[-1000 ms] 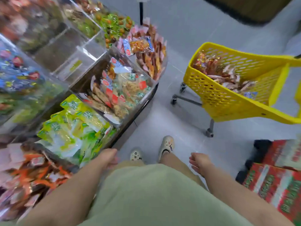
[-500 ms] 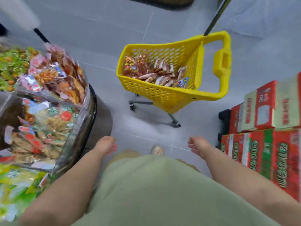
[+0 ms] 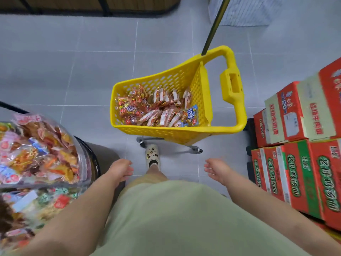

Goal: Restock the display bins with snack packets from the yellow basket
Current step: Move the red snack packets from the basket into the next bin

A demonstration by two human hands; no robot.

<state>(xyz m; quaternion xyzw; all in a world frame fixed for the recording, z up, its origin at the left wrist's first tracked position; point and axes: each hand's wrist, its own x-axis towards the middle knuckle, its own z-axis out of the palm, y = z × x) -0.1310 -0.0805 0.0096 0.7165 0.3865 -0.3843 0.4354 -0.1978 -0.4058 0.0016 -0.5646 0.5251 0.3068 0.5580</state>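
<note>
Yellow plastic forms the basket, a wheeled cart that stands on the grey floor ahead of both hands and apart from them. Packets lie heaped in its bottom, mostly red, orange and gold wrappers, with a blue one at the end nearer the right hand's side. Its handle loops out on that same side, and a dark pole slants up and away from the handle's far corner.

The left hand hangs low in front of the body, fingers loosely curled and holding nothing. The right hand hangs level with it, palm turned inward, fingers relaxed and slightly spread, also empty. Between the two hands a pale shoe points toward the basket, its toe close to a wheel.

Left of the left hand sits a clear-walled bin, piled high with pink, orange and yellow snacks; the hand is near its rounded corner but not touching it. A second bin lies farther back along the left forearm, holding paler packs with red and green labels.

Right of the right hand, red and green boxes are stacked in tiers, apart from the hand.
</note>
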